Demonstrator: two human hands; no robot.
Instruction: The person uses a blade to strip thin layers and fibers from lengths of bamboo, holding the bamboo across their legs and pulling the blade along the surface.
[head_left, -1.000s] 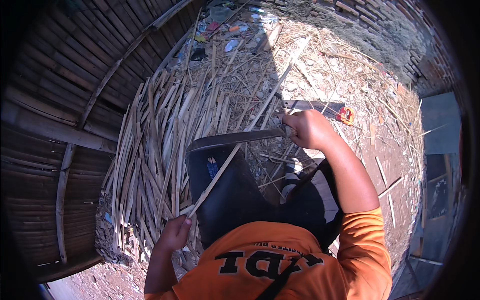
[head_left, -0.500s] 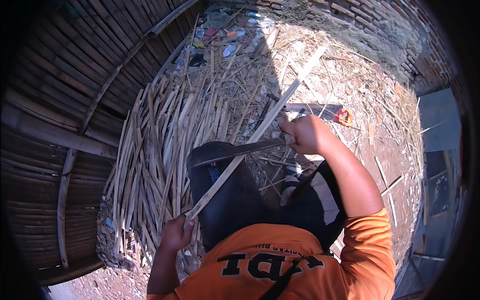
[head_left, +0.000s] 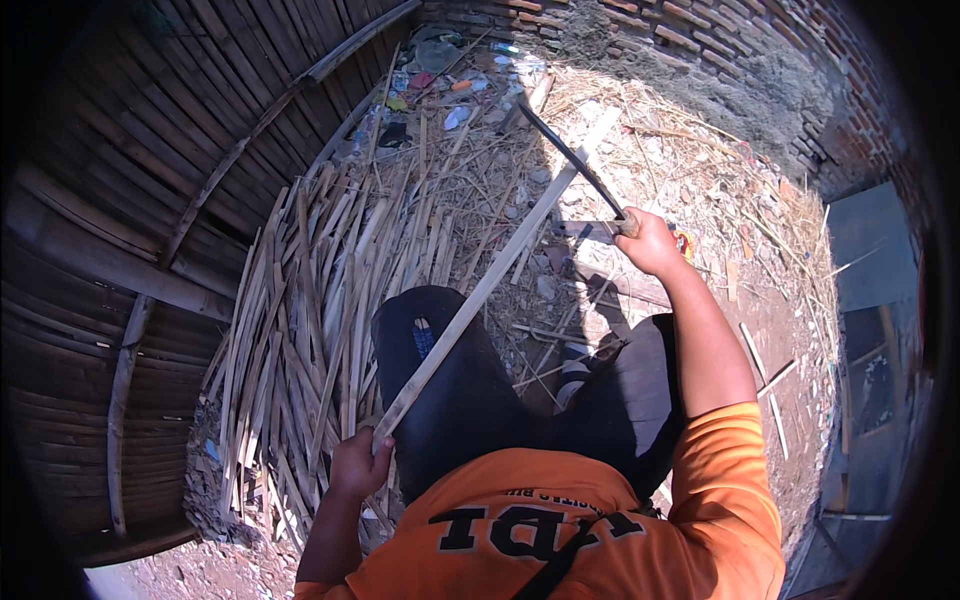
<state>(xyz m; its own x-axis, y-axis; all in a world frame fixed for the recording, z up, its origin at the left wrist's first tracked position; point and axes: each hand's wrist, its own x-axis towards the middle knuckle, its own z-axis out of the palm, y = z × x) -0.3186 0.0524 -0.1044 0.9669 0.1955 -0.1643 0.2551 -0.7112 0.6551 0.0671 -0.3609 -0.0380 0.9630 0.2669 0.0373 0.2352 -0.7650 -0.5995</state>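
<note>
I have the left grip [head_left: 361,466] clasping a pale strip [head_left: 478,296], the right grip [head_left: 650,241] holding a dark blade [head_left: 598,184] across its far part.

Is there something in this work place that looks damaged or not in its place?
Yes: coloured litter lies beyond the pile of strips, out of place near wood. A few loose strips lie crossed at right, away from the pile. The held strip and dark blade show no clear damage.
</note>
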